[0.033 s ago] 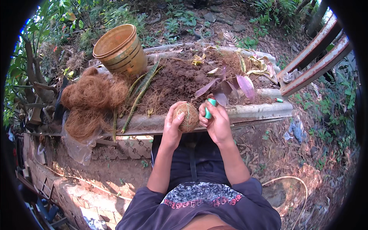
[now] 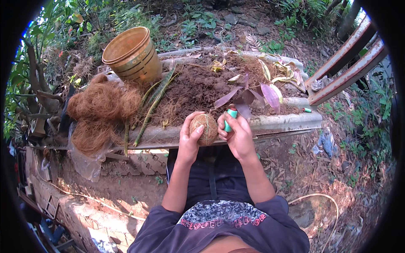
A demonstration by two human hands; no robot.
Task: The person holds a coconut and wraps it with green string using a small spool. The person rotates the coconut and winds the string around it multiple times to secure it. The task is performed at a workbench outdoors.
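Observation:
My left hand (image 2: 190, 134) is wrapped round a ball of brown coir fibre (image 2: 204, 130), thumb on its near face. Strands of green thread cross the ball. Close on its right, my right hand (image 2: 238, 134) grips a spool of green thread (image 2: 230, 119), held tilted in the fingers. Just beyond the hands is a plant with long purple leaves (image 2: 249, 97); its lower stem is hidden, so I cannot tell whether it grows from the ball.
A corrugated sheet (image 2: 278, 122) bears dark soil (image 2: 198, 84), cut green stalks (image 2: 154, 105) and dry leaves. Loose coir fibre (image 2: 103, 103) lies at left beside a tilted yellow-brown bucket (image 2: 145, 63). Another small green spool (image 2: 306, 110) rests at the right edge, near rusty metal beams (image 2: 350, 63).
The spool in my right hand has tilted a little and its reddish-brown end now shows. The ball has turned slightly in my left hand.

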